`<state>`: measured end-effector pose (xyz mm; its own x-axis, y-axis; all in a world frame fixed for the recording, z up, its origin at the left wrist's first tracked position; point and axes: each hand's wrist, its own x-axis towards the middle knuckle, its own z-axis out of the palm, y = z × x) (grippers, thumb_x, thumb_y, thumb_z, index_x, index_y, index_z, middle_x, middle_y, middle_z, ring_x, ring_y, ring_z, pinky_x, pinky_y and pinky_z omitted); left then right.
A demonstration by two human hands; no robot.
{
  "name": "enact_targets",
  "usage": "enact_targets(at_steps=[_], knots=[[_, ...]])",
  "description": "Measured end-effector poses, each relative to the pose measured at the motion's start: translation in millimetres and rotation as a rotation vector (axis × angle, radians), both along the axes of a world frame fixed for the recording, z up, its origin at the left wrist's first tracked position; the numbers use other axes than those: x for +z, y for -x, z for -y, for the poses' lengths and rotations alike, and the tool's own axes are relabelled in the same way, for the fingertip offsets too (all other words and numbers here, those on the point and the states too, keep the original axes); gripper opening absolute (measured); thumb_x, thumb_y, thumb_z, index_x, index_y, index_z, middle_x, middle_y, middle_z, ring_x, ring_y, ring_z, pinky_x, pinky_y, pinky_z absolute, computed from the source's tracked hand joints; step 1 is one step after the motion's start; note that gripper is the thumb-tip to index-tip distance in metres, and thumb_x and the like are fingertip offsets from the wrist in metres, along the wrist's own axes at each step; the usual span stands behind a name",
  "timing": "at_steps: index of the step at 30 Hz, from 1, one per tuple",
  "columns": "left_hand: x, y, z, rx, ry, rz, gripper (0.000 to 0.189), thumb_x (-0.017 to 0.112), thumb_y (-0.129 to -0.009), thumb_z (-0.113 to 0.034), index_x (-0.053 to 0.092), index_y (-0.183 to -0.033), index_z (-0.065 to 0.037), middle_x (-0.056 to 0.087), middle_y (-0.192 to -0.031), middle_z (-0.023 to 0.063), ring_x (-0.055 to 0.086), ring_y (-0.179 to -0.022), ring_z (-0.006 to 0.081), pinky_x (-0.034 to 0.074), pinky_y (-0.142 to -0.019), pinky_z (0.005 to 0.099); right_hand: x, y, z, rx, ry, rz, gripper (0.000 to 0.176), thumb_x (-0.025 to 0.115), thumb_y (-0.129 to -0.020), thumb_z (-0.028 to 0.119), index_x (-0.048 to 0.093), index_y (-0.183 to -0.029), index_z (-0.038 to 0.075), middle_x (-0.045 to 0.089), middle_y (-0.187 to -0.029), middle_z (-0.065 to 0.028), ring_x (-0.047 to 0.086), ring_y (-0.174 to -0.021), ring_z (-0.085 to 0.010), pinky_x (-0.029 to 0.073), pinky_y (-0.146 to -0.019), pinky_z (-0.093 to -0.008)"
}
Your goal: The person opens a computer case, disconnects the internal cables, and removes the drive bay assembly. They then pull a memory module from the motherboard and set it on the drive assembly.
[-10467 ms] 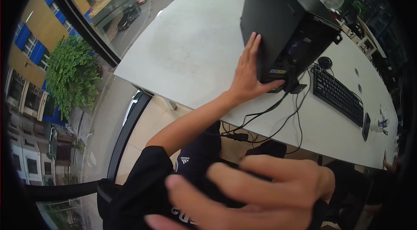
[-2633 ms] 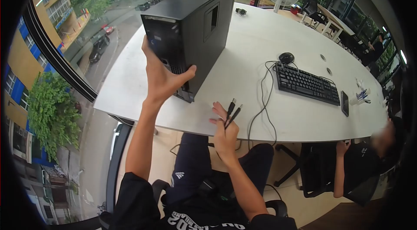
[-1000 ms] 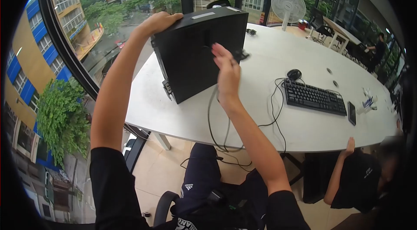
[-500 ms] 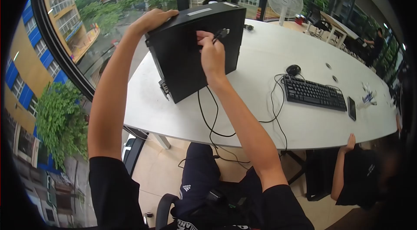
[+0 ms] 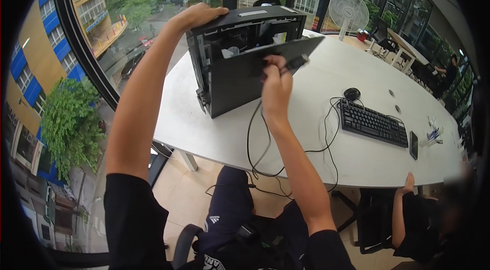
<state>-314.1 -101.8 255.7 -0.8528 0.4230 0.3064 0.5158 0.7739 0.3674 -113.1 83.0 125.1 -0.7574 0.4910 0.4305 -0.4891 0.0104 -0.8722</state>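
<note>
Left hand (image 5: pixel 201 15), grip unclear, seemingly steadies the computer case (image 5: pixel 240 20) while right hand (image 5: pixel 277 89) clutches cables (image 5: pixel 296 62) at the tilted panel (image 5: pixel 237 78).

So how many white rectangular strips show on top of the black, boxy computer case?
2: one white strip midway along the top of the computer case, another near its right end. The left hand could hide more.

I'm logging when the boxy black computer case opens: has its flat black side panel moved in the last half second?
Yes. The side panel has tipped outward at its top, away from the computer case, toward the camera.
</note>
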Motion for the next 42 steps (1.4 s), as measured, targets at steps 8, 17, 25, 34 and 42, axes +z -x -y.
enact_targets(at_steps=[8, 17, 25, 34, 42], knots=[[0.9, -6.9, -4.7, 0.054, 0.003, 0.0, 0.082, 0.056, -0.089, -0.078, 0.081, -0.107, -0.001, 0.075, -0.102, 0.0238, 0.075, -0.094, 0.0337, 0.055, -0.091, 0.0407, -42.9, -77.1, -26.4, 0.099, 0.195, -0.031, 0.026, 0.045, -0.103, 0.009, 0.068, -0.109, -0.002, 0.068, -0.105, -0.0063, 0.063, -0.099, -0.0166, 0.049, -0.092, -0.033], [2.9, -6.7, -2.4, 0.053, 0.039, -0.026, 0.085, 0.057, -0.086, -0.081, 0.082, -0.107, -0.003, 0.076, -0.1, 0.0224, 0.075, -0.096, 0.0341, 0.055, -0.093, 0.0414, -88.1, -129.3, -28.2, -0.024, 0.384, 0.096, 0.022, 0.051, -0.108, 0.016, 0.066, -0.111, 0.001, 0.069, -0.109, -0.0045, 0.064, -0.099, -0.013, 0.049, -0.092, -0.0301], [-6.6, 54.7, 29.5, -0.184, 0.127, -0.023, 0.042, 0.042, -0.111, -0.04, 0.058, -0.149, -0.03, 0.075, -0.115, 0.0127, 0.074, -0.101, 0.0207, 0.055, -0.099, 0.0354, -100.8, -166.0, -33.5, -0.017, 0.436, 0.305, 0.017, 0.053, -0.102, 0.008, 0.066, -0.111, 0.002, 0.07, -0.106, -0.0049, 0.066, -0.094, -0.0128, 0.053, -0.084, -0.0305], [4.2, 22.0, 10.8, -0.036, 0.061, 0.08, 0.056, 0.047, -0.105, -0.057, 0.07, -0.136, -0.017, 0.076, -0.109, 0.0124, 0.075, -0.093, 0.0193, 0.055, -0.097, 0.0334, -110.8, -194.8, -50.3, 0.185, 0.488, 0.404, 0.024, 0.051, -0.098, 0.006, 0.068, -0.112, -0.004, 0.074, -0.104, -0.012, 0.074, -0.092, -0.0218, 0.062, -0.084, -0.0372], [2.8, -15.8, 6.6, -0.134, -0.003, -0.044, 0.069, 0.051, -0.099, -0.069, 0.078, -0.121, -0.009, 0.077, -0.096, 0.0133, 0.077, -0.087, 0.02, 0.056, -0.092, 0.0305, -116.0, -203.8, -66.7, 0.338, 0.453, 0.631, 0.044, 0.039, -0.11, 0.026, 0.065, -0.109, -0.01, 0.074, -0.1, -0.0224, 0.076, -0.089, -0.032, 0.065, -0.079, -0.0409]])
